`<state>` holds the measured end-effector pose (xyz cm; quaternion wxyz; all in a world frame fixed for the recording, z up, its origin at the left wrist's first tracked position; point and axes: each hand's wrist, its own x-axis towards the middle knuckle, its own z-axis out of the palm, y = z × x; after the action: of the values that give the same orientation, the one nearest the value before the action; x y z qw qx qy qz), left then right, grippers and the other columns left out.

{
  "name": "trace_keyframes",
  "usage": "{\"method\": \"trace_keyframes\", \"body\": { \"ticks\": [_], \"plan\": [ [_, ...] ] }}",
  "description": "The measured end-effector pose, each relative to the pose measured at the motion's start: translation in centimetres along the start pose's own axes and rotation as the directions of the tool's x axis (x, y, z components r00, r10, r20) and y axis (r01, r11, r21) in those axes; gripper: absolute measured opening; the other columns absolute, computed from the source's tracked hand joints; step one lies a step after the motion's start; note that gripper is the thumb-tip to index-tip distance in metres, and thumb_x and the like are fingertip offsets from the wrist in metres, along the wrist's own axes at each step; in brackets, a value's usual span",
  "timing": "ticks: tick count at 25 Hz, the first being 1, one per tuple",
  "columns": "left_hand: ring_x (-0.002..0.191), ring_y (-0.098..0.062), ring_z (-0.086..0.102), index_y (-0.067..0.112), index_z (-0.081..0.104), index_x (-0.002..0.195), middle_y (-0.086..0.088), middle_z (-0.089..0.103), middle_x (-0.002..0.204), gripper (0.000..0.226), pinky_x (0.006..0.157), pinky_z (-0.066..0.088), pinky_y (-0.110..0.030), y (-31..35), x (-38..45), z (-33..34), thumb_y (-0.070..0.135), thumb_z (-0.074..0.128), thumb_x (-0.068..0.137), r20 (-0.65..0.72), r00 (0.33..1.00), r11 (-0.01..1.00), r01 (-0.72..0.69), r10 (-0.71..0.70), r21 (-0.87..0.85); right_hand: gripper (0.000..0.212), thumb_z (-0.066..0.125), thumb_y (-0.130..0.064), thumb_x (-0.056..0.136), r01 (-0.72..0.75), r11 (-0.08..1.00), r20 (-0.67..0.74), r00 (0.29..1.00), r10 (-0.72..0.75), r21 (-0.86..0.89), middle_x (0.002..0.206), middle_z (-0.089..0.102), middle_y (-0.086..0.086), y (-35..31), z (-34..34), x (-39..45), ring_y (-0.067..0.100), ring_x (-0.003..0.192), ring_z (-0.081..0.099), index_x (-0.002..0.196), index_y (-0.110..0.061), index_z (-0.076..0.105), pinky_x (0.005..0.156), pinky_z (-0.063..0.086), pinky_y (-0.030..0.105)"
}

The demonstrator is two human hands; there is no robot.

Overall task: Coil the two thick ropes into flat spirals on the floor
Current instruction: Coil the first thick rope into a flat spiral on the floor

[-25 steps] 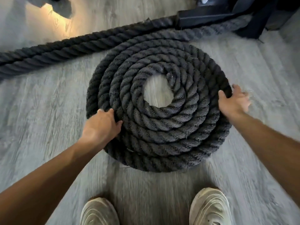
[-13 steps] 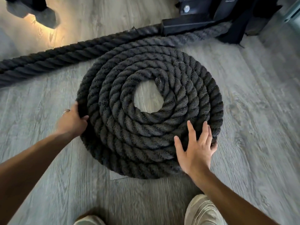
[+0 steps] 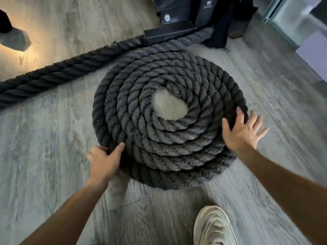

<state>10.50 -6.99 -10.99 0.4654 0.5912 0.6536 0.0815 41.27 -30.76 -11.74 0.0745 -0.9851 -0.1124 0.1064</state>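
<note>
A thick black rope lies wound in a flat spiral coil [image 3: 169, 144] on the grey wood floor, with a small bare patch of floor in its middle. My left hand [image 3: 103, 160] grips the coil's outer turn at the near left, thumb on top. My right hand [image 3: 243, 132] rests flat on the coil's right edge with fingers spread. A second stretch of thick black rope [image 3: 58, 75] runs straight from the far left up to the black metal base behind the coil. The coil's tail also leads up to that base.
A black metal machine base [image 3: 191, 20] with a bolt stands behind the coil. A grey dumbbell head [image 3: 15, 40] lies at the far left in a patch of light. My pale shoe [image 3: 212, 227] stands just in front of the coil. A glass panel is at the far right.
My right hand has slid from the coil's near edge up to its right edge. My left hand has shifted from the left side down to the near left of the outer turn.
</note>
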Motion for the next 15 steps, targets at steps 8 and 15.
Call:
{"method": "trace_keyframes", "body": {
  "ticks": [8, 15],
  "plan": [
    [0.12, -0.034, 0.06, 0.045, 0.026, 0.153, -0.008, 0.055, 0.145, 0.07, 0.096, 0.055, -0.053, 5.5, 5.0, -2.2, 0.02, 0.062, 0.098, 0.08, 0.992, 0.986, -0.105, 0.094, 0.133, 0.067, 0.037, -0.065, 0.092, 0.168, 0.98, -0.051, 0.985, -0.163, 0.107, 0.166, 0.017, 0.011, -0.6, 4.7, -8.2, 0.033, 0.154, 0.002, 0.152, -0.036, 0.033, 0.115, 0.022, 0.067],
    [0.088, -0.026, 0.071, 0.039, 0.044, 0.127, -0.004, 0.069, 0.106, 0.051, 0.075, 0.061, -0.042, 4.3, 2.9, -0.2, 0.037, 0.076, 0.088, 0.131, 0.984, 0.973, -0.146, 0.123, 0.18, 0.058, 0.039, -0.057, 0.096, 0.246, 0.968, -0.009, 0.969, -0.246, 0.059, 0.168, 0.01, 0.003, 3.3, 2.0, -2.0, 0.023, 0.155, -0.003, 0.151, -0.043, 0.028, 0.12, 0.014, 0.064]
  ]
}}
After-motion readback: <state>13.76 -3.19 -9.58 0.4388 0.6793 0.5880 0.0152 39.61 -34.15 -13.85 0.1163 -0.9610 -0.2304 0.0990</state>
